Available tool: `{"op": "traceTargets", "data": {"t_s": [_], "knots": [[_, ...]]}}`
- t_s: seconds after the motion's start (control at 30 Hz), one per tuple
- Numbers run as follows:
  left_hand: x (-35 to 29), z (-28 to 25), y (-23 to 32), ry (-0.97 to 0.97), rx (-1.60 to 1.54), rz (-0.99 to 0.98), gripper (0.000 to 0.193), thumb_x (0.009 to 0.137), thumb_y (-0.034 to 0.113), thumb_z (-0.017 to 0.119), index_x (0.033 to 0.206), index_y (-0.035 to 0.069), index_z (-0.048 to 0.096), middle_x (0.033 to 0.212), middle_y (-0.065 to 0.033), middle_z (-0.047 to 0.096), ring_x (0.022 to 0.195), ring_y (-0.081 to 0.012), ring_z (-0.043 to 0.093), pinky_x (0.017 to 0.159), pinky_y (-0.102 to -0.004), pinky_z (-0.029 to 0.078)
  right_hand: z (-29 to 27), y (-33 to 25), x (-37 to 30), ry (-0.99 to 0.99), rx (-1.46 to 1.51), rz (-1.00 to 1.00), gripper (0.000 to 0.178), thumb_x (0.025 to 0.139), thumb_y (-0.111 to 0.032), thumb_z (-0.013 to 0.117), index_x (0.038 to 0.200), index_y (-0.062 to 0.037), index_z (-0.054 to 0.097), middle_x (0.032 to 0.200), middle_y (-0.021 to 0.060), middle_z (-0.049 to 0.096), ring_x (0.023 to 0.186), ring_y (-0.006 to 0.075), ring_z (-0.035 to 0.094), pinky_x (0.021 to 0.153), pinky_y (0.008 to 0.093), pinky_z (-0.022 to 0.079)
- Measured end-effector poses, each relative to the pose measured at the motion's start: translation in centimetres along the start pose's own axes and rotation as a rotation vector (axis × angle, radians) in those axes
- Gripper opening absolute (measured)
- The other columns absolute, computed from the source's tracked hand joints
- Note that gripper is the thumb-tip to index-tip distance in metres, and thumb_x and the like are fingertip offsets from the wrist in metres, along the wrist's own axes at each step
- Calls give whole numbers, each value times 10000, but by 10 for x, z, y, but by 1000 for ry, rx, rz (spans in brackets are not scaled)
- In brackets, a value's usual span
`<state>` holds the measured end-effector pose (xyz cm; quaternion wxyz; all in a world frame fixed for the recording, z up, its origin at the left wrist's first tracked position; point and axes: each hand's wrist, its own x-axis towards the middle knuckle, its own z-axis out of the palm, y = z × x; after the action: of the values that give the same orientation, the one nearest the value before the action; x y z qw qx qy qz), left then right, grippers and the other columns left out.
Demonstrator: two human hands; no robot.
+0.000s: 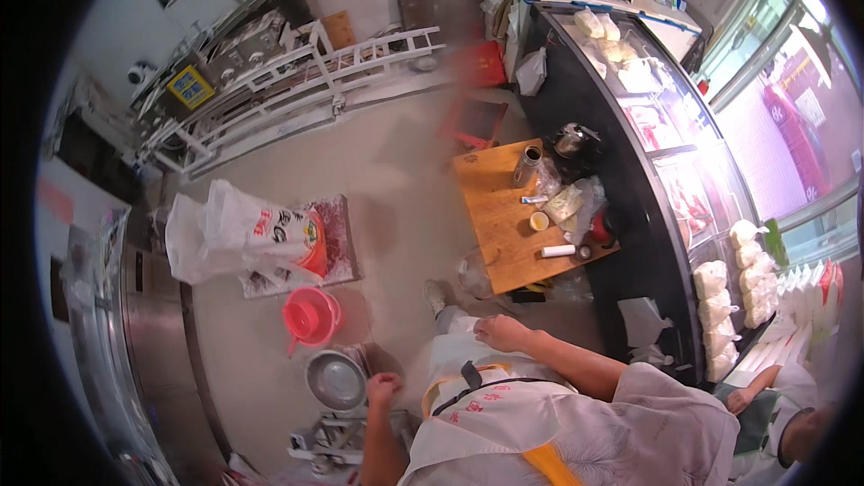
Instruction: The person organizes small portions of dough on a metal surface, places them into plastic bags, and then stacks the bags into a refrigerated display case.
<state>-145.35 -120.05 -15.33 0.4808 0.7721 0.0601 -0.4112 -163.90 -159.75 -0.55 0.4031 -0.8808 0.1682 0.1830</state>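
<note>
Beside the metal basin [337, 380], the curled left hand [384, 389] should clear its rim; farther right, the right hand [502, 333]'s grip is unclear.

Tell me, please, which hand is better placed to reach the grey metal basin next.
Probably the left hand: in view it appears beside the metal basin, while the right hand is farther right, by the apron.

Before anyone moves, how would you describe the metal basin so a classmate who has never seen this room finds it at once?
Left of the wooden table, find the large white sack, then the pink bucket below it in the picture. The metal basin is just below that bucket, left of the person's left hand. Its grey colour sets it apart from the pink bucket.
</note>
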Motion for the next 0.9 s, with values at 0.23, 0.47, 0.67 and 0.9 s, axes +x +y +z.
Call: {"op": "traceTargets", "data": {"t_s": [0.23, 0.47, 0.67, 0.9], "knots": [[24, -84, 60, 100, 300, -152, 145, 894, 130, 755, 939, -8, 754, 806, -106, 744, 631, -209, 706, 657, -378, 628, -60, -47, 204, -171, -32, -105, 282, 999, -284, 630, 1128, -54, 732, 1129, 210, 748, 1054, 439, 704, 930, 546, 548], [166, -107, 199, 39, 445, -177, 169, 863, 162, 764, 915, 1, 771, 772, -85, 730, 626, -189, 686, 635, -368, 597, -205, -77, 366, 472, 235, -161, 210, 909, -104, 702, 1099, -23, 739, 1031, 218, 739, 1020, 450, 699, 915, 519, 557], [346, -109, 333, -57, 491, -103, 190, 836, 189, 771, 894, 9, 786, 743, -68, 718, 622, -171, 669, 616, -358, 570, -298, -34, 439, 501, 381, 172, 241, 863, -59, 690, 1094, -22, 744, 953, 193, 735, 883, 363, 741, 811, 435, 599], [582, -171, 554, -350, 1156, 431, 214, 805, 221, 780, 870, 18, 803, 710, -47, 705, 616, -151, 650, 594, -348, 539, -392, -18, 528, 887, 313, 421, 224, 800, 5, 699, 1001, -49, 782, 938, 160, 745, 833, 346, 738, 765, 395, 592]]}}
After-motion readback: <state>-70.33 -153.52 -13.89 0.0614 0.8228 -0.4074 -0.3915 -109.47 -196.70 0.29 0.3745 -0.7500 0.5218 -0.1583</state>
